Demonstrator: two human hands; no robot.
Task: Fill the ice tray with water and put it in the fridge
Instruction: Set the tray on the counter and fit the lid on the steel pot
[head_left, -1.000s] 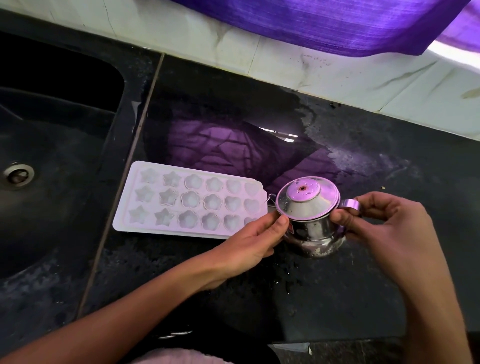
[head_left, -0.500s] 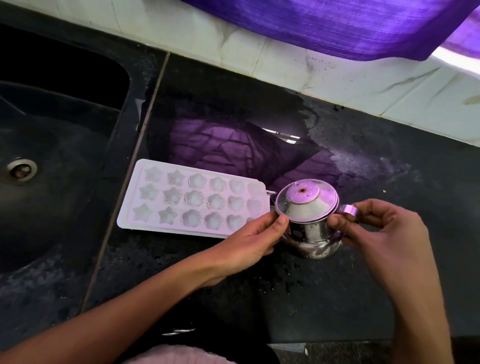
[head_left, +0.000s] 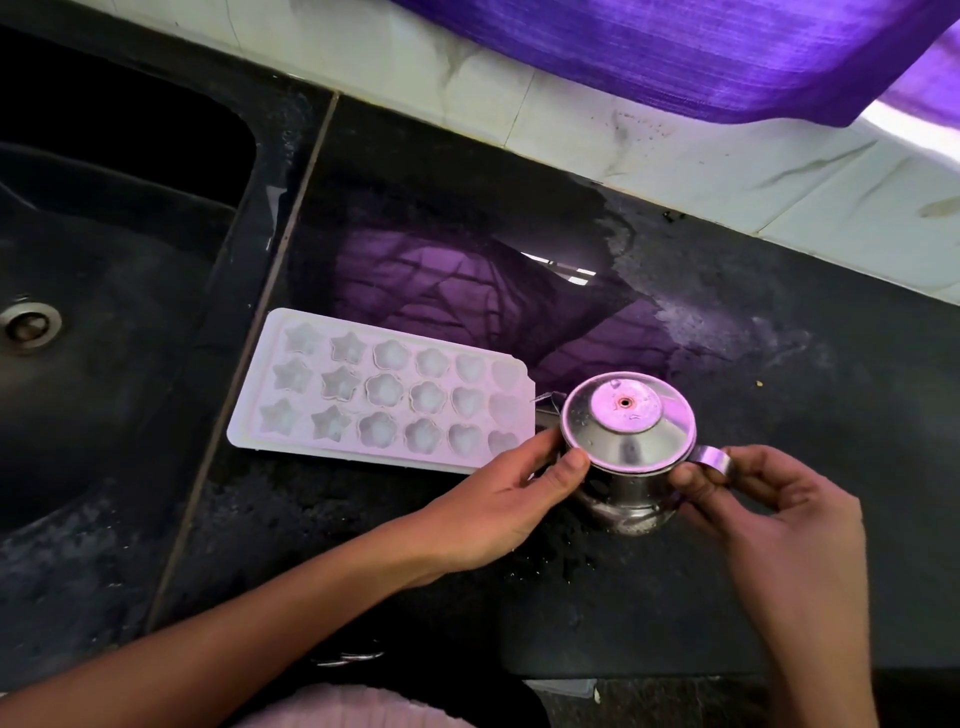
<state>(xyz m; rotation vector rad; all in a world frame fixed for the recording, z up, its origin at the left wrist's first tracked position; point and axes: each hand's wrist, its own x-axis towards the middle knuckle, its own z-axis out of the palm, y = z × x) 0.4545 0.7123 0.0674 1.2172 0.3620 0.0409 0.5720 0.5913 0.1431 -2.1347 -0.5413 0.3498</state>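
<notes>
A pale pink ice tray (head_left: 382, 395) with star, flower and heart moulds lies on the speckled black counter (head_left: 727, 571), the shiny steel pot (head_left: 626, 447) at its three o'clock, purple curtain (head_left: 675, 47) at twelve.

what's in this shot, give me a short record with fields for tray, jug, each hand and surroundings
tray: white ice tray flat on the black counter, star, flower and heart cells
jug: lidded steel jug right of the tray, standing on the counter
left hand: left hand pinches the lid rim
right hand: right hand grips the jug handle
surroundings: sink at left, purple cloth above
</notes>
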